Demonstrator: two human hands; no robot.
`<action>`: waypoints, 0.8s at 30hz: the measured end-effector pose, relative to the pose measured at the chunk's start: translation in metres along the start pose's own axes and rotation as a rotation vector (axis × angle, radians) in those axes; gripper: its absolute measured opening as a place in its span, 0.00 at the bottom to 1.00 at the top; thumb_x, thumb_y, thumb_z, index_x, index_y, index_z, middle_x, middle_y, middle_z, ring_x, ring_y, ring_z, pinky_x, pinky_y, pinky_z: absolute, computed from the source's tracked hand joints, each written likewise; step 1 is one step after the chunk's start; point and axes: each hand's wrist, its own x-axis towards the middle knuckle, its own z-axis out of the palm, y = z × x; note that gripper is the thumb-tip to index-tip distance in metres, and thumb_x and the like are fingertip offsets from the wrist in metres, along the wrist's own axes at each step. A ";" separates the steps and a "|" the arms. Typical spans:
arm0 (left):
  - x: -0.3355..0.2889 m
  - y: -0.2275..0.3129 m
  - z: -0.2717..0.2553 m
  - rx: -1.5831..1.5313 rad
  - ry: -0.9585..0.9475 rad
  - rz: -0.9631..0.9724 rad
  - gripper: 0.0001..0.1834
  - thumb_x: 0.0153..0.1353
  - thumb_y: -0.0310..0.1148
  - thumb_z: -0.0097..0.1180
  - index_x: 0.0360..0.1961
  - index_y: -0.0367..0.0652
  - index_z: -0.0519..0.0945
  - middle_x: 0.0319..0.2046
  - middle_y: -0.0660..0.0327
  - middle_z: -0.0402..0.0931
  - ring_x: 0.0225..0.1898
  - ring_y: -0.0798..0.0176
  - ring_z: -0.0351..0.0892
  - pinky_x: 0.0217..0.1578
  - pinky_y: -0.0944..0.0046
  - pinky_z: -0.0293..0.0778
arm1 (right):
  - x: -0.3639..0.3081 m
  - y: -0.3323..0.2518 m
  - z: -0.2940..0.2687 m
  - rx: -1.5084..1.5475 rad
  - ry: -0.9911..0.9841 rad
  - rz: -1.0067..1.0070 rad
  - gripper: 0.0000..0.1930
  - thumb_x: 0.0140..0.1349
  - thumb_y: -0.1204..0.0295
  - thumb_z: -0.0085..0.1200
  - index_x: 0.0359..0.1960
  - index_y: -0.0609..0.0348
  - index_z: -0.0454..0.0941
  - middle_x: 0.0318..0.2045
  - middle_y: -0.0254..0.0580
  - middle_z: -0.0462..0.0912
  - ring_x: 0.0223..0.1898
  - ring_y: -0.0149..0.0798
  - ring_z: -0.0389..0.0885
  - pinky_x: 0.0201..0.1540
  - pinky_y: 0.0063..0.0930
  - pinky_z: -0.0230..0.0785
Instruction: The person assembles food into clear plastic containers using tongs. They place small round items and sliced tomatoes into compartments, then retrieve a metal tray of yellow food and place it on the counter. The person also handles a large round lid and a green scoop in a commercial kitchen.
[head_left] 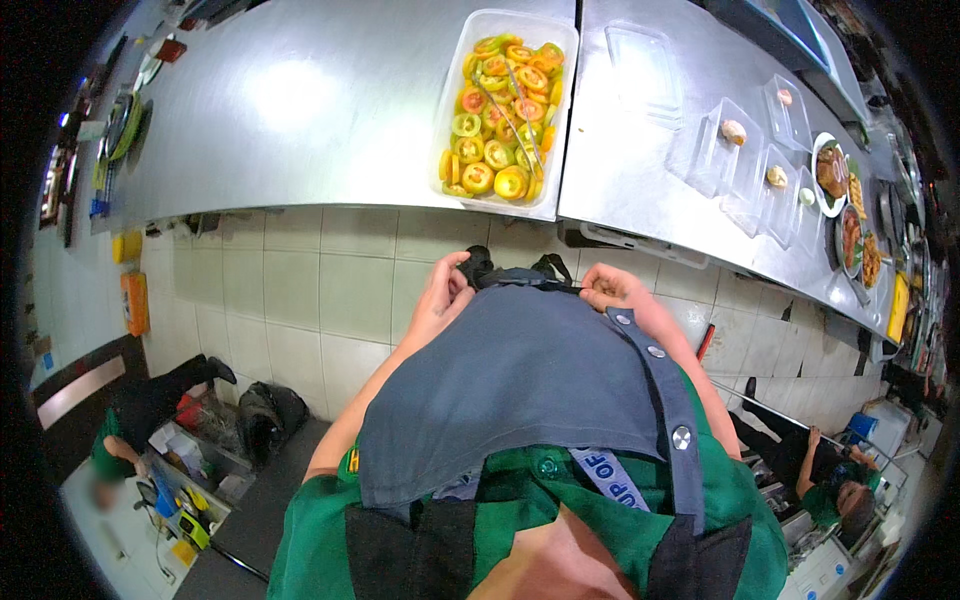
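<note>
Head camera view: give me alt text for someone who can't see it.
Seen from above, a person's left hand and right hand flank the far end of their grey apron. Beyond, sliced tomatoes and metal tongs lie in a clear container on a steel table, with small containers and plated food rightward.

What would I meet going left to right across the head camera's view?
Orange object, black plastic bag, left hand, right hand, white plate of brown food, yellow object.
</note>
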 end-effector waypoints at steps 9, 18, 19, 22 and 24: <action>0.037 0.023 -0.031 0.235 -0.442 0.200 0.13 0.62 0.31 0.54 0.48 0.45 0.79 0.44 0.57 0.73 0.49 0.55 0.72 0.54 0.59 0.67 | 0.043 0.014 0.008 -0.502 0.238 0.013 0.09 0.62 0.68 0.58 0.37 0.59 0.73 0.27 0.42 0.81 0.31 0.36 0.79 0.34 0.32 0.70; 0.021 0.056 -0.059 0.500 -0.402 -0.240 0.14 0.57 0.32 0.56 0.45 0.44 0.76 0.38 0.51 0.76 0.41 0.45 0.77 0.41 0.51 0.73 | 0.019 -0.030 -0.003 -0.697 0.189 0.045 0.10 0.61 0.64 0.55 0.36 0.58 0.74 0.30 0.52 0.81 0.34 0.54 0.80 0.36 0.43 0.70; 0.022 0.060 -0.057 0.496 -0.395 -0.160 0.12 0.58 0.33 0.55 0.43 0.43 0.76 0.36 0.51 0.76 0.40 0.44 0.77 0.40 0.51 0.73 | 0.013 -0.025 -0.006 -0.641 0.197 0.039 0.09 0.61 0.65 0.55 0.36 0.57 0.74 0.29 0.52 0.81 0.34 0.54 0.80 0.36 0.43 0.70; 0.038 0.064 -0.039 0.548 -0.392 -0.070 0.10 0.60 0.36 0.51 0.39 0.43 0.76 0.34 0.51 0.77 0.38 0.42 0.77 0.38 0.50 0.73 | -0.004 -0.006 -0.025 -0.559 0.220 0.024 0.08 0.60 0.66 0.52 0.37 0.55 0.75 0.29 0.52 0.81 0.34 0.56 0.80 0.36 0.44 0.70; 0.048 0.060 -0.030 0.522 -0.430 0.013 0.11 0.61 0.38 0.49 0.37 0.43 0.75 0.35 0.50 0.78 0.39 0.42 0.77 0.38 0.50 0.73 | -0.013 0.005 -0.031 -0.644 0.310 0.152 0.08 0.59 0.67 0.51 0.37 0.54 0.75 0.29 0.52 0.81 0.34 0.57 0.80 0.36 0.45 0.70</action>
